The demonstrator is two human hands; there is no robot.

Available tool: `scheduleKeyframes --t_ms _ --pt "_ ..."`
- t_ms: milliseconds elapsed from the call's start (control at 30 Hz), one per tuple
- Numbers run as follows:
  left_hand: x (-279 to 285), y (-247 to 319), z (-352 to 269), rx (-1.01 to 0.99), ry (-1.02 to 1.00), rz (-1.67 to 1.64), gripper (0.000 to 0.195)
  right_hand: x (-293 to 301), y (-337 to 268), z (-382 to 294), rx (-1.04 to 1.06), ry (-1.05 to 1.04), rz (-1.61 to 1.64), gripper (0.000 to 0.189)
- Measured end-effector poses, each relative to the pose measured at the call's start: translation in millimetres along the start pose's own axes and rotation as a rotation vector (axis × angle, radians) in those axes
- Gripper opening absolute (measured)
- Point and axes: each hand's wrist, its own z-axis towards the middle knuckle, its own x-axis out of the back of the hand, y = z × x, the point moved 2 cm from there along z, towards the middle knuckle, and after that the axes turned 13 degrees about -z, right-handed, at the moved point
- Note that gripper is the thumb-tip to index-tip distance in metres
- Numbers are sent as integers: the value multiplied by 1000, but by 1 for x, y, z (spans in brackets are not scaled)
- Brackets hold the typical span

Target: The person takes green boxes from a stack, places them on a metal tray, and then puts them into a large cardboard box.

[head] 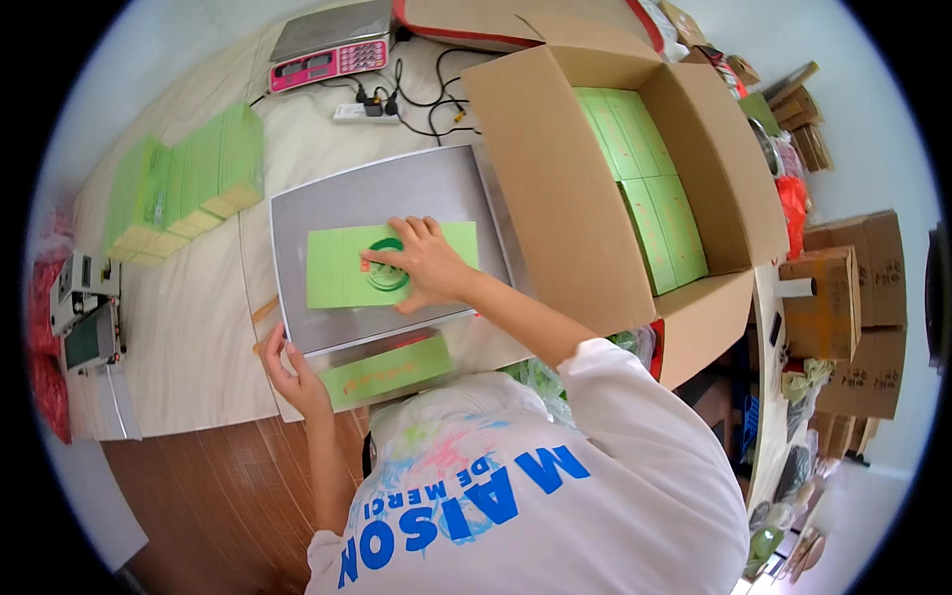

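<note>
My right hand [428, 264] spans a light green carton [338, 268] with a dark green round emblem, thumb at the near edge and fingers at the far edge. That carton lies on a grey flat plate [379, 182] with a pale rim. At the plate's near left corner is my left hand [294, 379], thumb and fingers apart, nothing seen in it. Whether its fingertips touch the rim is hard to tell. Between the plate and my body lies another green carton [390, 370], its side bearing red writing.
A large open cardboard box [573, 216] holds several green cartons [654, 201] at right. More green cartons [186, 182] stand in rows at left. Behind are a pink-fronted scale [327, 63], a power strip [364, 113] and black cables [439, 93]. A small device [89, 312] sits far left.
</note>
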Motion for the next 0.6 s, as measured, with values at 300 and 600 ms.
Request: scheduleKeyframes --t_ms 300,600 --pt "43 2 -32 93 13 -4 27 -11 6 43 -245 82 18 73" --pt "2 28 -12 556 -374 -763 59 41 -60 -47 -801 -135 1972 70"
